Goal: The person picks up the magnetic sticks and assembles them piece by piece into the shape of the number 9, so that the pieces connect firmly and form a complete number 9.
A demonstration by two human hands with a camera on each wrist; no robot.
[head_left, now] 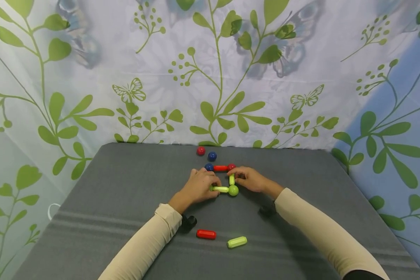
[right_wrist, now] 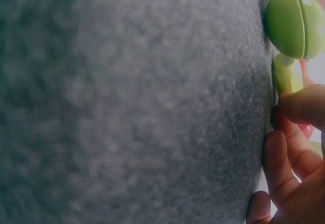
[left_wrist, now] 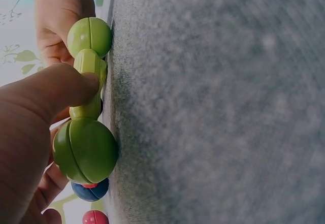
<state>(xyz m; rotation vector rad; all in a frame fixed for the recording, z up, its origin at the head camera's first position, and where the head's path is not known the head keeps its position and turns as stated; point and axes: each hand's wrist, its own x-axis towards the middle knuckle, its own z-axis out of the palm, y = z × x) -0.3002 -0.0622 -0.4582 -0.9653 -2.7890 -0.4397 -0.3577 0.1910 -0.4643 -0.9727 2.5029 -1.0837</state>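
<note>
A joined chain of rods and balls (head_left: pixel 232 180) lies beyond the middle of the gray surface (head_left: pixel 126 186), the left hand (head_left: pixel 198 185) pinching its near green rod (head_left: pixel 221 189) and the right hand (head_left: pixel 251 179) pinching its side green rod (head_left: pixel 232 178) in a like grip. A loose red ball (head_left: pixel 201 151) and blue ball (head_left: pixel 212 156) sit near the far edge, against which hangs a leaf-printed curtain (head_left: pixel 217 97); a red rod (head_left: pixel 206 234) and a yellow-green rod (head_left: pixel 237 242) lie between the forearms. The surface extends broadly to either side, with both side edges well apart from the hands.
</note>
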